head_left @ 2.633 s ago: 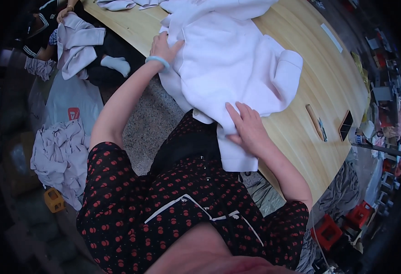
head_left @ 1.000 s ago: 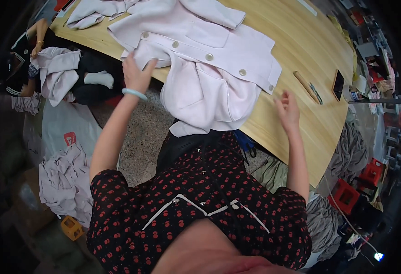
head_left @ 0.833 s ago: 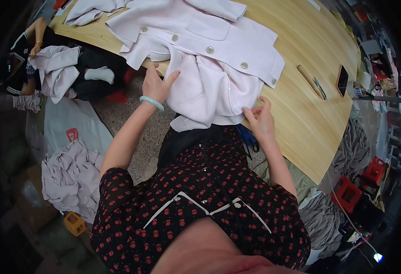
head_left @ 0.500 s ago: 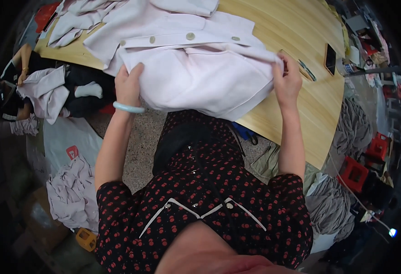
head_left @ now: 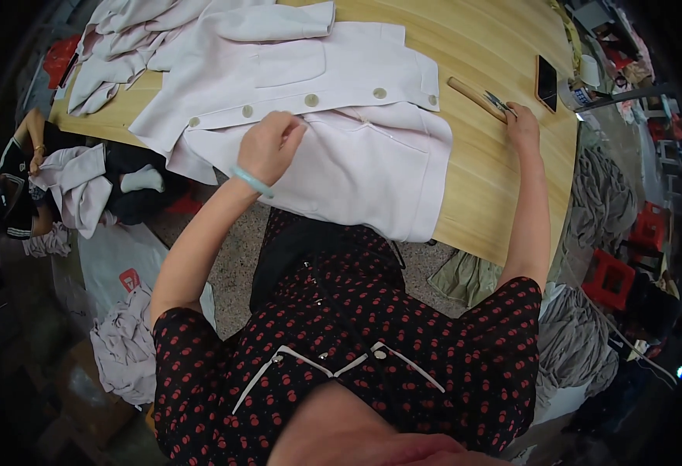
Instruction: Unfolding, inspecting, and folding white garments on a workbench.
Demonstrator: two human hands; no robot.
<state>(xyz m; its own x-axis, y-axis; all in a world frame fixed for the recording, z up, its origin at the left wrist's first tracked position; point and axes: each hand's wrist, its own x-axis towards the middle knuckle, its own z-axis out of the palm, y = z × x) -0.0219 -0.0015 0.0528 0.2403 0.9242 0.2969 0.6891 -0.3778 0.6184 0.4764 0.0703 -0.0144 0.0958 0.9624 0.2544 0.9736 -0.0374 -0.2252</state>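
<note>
A pale pink jacket (head_left: 356, 155) with a row of round buttons lies spread on the wooden table (head_left: 488, 179), its lower hem hanging over the near edge. My left hand (head_left: 269, 145), with a light green bracelet at the wrist, rests on the jacket just below the button strip, fingers bent and pinching the cloth. My right hand (head_left: 522, 124) is stretched out to the right of the jacket. Its fingertips close over the handle end of small thread snips (head_left: 498, 100), which lie beside a wooden stick (head_left: 473, 95).
A dark phone (head_left: 546, 71) lies beyond the snips near the table's far right. More pale garments (head_left: 116, 54) are heaped at the table's left end. Another person (head_left: 30, 147) sits at far left. Cloth piles (head_left: 123, 349) and red stools (head_left: 612, 276) stand on the floor.
The jacket has been folded over and laid flat. My right hand let go of its edge and reached right to the snips. My left hand slid onto the button strip.
</note>
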